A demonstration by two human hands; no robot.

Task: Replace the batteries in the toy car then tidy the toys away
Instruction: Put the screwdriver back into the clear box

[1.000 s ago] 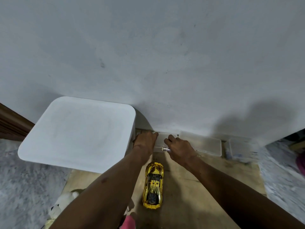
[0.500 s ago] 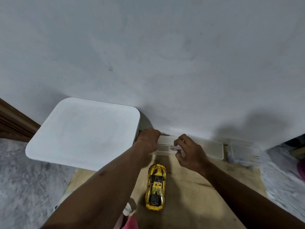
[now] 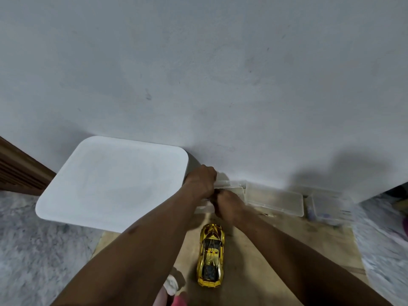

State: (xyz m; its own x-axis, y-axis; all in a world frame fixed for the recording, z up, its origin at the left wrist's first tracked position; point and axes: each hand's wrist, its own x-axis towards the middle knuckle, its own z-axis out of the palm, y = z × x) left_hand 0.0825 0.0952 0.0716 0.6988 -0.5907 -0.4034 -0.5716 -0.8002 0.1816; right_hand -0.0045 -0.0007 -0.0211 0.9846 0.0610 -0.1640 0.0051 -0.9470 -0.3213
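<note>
The gold toy car (image 3: 210, 255) stands on the wooden floor between my forearms, nose toward the wall. At the foot of the wall my left hand (image 3: 201, 181) grips the left end of a small clear plastic box (image 3: 227, 186). My right hand (image 3: 229, 205) is blurred and sits right beside the left one, over the box's near edge, with its fingers curled. The hand hides whatever it holds.
A large white bin with its lid (image 3: 114, 184) on stands to the left against the wall. A clear flat lid (image 3: 276, 198) and another clear container (image 3: 329, 206) lie to the right. A soft toy (image 3: 171, 282) is at the bottom, with grey carpet on both sides.
My right hand, which was pinching a small silvery cylinder, has swung left to meet the left hand over the clear box. The left hand keeps its hold.
</note>
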